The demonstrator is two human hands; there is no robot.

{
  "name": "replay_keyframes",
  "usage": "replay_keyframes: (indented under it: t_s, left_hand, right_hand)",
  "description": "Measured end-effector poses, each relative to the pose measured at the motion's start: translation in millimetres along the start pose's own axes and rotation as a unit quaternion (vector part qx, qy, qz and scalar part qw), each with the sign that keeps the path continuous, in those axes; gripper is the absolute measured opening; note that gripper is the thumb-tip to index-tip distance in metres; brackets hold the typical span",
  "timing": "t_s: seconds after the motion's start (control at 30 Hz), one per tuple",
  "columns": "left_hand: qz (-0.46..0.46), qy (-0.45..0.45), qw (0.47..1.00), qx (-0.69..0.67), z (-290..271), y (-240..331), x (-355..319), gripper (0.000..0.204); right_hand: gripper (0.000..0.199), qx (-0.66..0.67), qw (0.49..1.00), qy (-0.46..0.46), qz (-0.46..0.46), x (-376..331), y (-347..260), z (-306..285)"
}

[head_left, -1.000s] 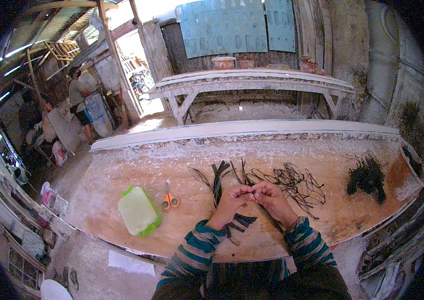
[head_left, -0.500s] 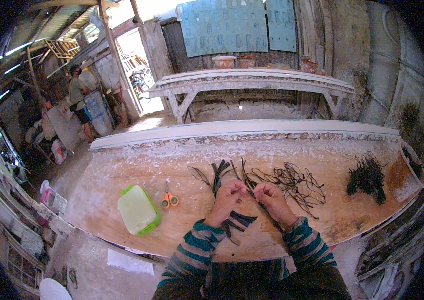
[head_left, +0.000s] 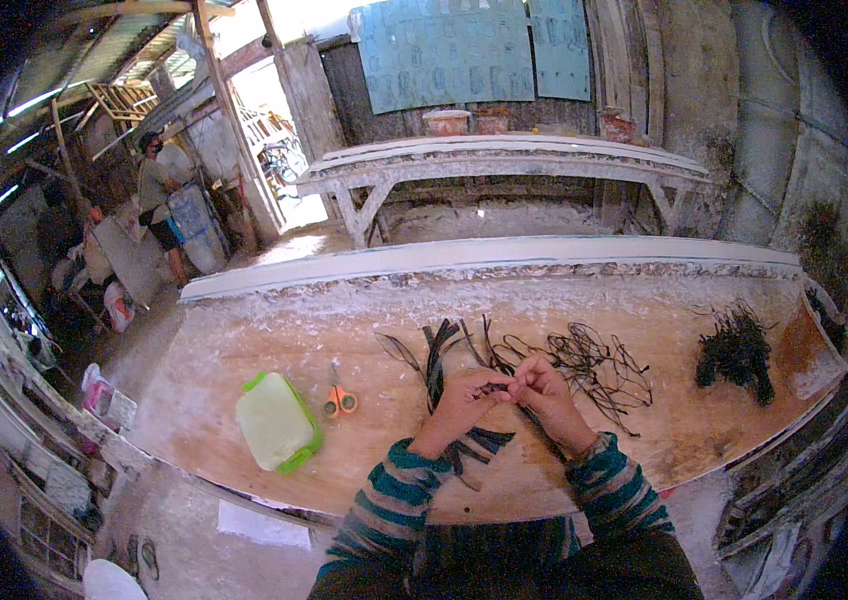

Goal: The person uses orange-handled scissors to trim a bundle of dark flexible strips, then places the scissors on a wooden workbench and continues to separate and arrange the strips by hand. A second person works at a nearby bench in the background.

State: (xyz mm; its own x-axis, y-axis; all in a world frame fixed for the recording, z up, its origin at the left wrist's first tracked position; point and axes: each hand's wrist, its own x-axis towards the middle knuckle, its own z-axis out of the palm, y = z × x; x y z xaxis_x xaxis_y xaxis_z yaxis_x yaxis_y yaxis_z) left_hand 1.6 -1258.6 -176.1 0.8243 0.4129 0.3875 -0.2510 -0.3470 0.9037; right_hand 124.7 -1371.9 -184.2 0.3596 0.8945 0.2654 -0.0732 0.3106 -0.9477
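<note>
My left hand (head_left: 462, 402) and my right hand (head_left: 547, 398) meet fingertip to fingertip over the wooden table (head_left: 244, 335). Both are closed in a pinch on a thin black strip, of which only a little shows between the fingers. Partly under my left hand lies a bundle of flat black strips (head_left: 434, 350), its cut ends (head_left: 489, 438) poking out below the palm. Just beyond my right hand spreads a loose tangle of thin black cord (head_left: 599, 365). Another black length runs beneath my right hand, mostly hidden.
Orange-handled scissors (head_left: 340, 401) and a green-rimmed, pale-lidded container (head_left: 277, 422) lie to the left. A black clump of cord (head_left: 735, 358) sits at the right, beside a tipped bucket (head_left: 816, 345). A long white board (head_left: 484, 255) borders the far edge. One person (head_left: 156, 190) stands at the far left.
My fingertips have drawn together, the left hand turning slightly toward the right one. The things on the table have stayed in place.
</note>
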Motion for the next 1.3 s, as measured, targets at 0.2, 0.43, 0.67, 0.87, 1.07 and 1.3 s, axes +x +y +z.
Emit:
replay_keyframes:
  t_s: [0.2,0.43,0.67,0.87,1.07,1.3]
  left_hand:
    - [-0.034,0.008,0.999,0.025,-2,-3,0,0.008]
    - [0.024,-0.012,0.998,0.064,-11,-15,0,0.004]
    - [0.062,-0.018,0.997,0.031,-13,-29,3,0.007]
    - [-0.076,-0.039,0.981,-0.172,-7,-19,1,0.036]
    - [-0.065,-0.043,0.986,-0.145,-7,-17,2,0.035]
    - [-0.174,0.01,0.954,-0.243,-8,-19,-1,0.026]
  right_hand:
    - [0.012,-0.045,0.999,-0.002,-0.008,1,10,0]
    - [0.015,-0.071,0.997,-0.007,-0.007,-2,11,1]
    - [0.013,-0.039,0.999,-0.014,0.024,-3,10,-1]
    - [0.005,0.231,0.969,-0.01,0.082,0,-1,-1]
    - [0.018,0.328,0.942,0.013,0.07,3,-12,-4]
    - [0.029,0.168,0.983,0.046,0.066,2,-11,-2]
